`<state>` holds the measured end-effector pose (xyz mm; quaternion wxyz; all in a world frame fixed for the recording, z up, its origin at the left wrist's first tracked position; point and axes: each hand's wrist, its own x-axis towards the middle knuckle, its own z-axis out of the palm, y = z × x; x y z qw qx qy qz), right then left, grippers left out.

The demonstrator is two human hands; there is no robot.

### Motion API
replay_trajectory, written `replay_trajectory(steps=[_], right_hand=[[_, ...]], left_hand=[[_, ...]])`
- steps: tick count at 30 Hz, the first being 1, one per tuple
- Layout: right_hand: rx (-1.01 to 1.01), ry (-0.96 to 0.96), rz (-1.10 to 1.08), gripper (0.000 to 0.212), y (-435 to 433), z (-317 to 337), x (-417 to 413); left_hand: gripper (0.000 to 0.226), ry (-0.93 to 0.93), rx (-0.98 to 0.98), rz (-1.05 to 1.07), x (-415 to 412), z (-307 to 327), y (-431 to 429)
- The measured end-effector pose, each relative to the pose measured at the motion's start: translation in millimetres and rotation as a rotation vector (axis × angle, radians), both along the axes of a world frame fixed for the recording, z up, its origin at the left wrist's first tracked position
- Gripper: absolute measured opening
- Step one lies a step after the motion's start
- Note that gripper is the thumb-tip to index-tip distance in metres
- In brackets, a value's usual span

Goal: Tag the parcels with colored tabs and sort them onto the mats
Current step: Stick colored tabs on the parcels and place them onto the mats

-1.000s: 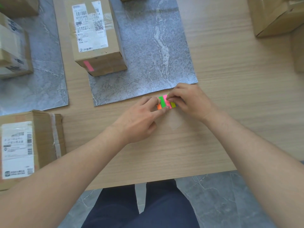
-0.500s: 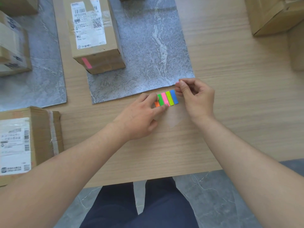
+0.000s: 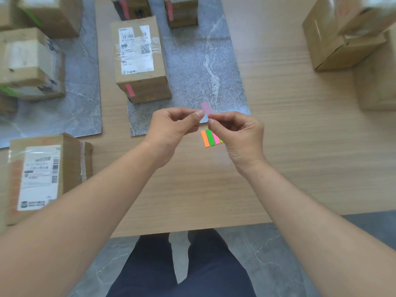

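**Pink tab and surroundings, head view.** The pink tab (image 3: pixel 205 107) is a narrow, pale, translucent strip, held upright in the air above the near edge of the middle mat (image 3: pixel 203 67). Its lower end is pinched between thumb and forefinger of both grips. The left grip (image 3: pixel 171 129) takes it from the left and the right grip (image 3: pixel 240 136) from the right, and the other fingers of each are curled in. Just below, the pad of colored tabs (image 3: pixel 209 138) lies flat on the bench (image 3: pixel 300 146). Its orange, green and pink strips show side by side, and its right part is hidden behind the right grip.

The bench is light wood with a fine horizontal grain. Two grey marbled mats lie on it, the middle one and the left mat (image 3: pixel 81 103), with a strip of bare wood between them. On the middle mat stands a labelled parcel (image 3: pixel 139 61) with a pink strip on its near face; two smaller parcels (image 3: pixel 130 7) with pink strips stand beyond it. The left mat carries several parcels (image 3: pixel 30 63), blurred, with green marks on some. Another labelled parcel (image 3: pixel 45 174) sits on the bare bench at near left. A stack of plain boxes (image 3: pixel 342 33) occupies the far right. Below the bench edge are a grey marbled floor (image 3: pixel 267 254) and dark trousers (image 3: pixel 171 271).
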<state>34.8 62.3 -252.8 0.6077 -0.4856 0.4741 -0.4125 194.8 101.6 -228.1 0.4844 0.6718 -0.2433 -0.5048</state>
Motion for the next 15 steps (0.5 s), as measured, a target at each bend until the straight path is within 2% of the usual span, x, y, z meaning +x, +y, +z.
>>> replay_trajectory(steps=[7,15], right_hand=[[-0.005,-0.035,0.131,0.011,31.1,20.7,24.5],[0.003,-0.051,0.283,0.015,84.3,45.4,75.9]], left_hand=[[0.011,-0.019,-0.06,0.036,22.7,19.0,39.4],[0.01,-0.128,-0.039,0.185,69.5,39.8,114.4]])
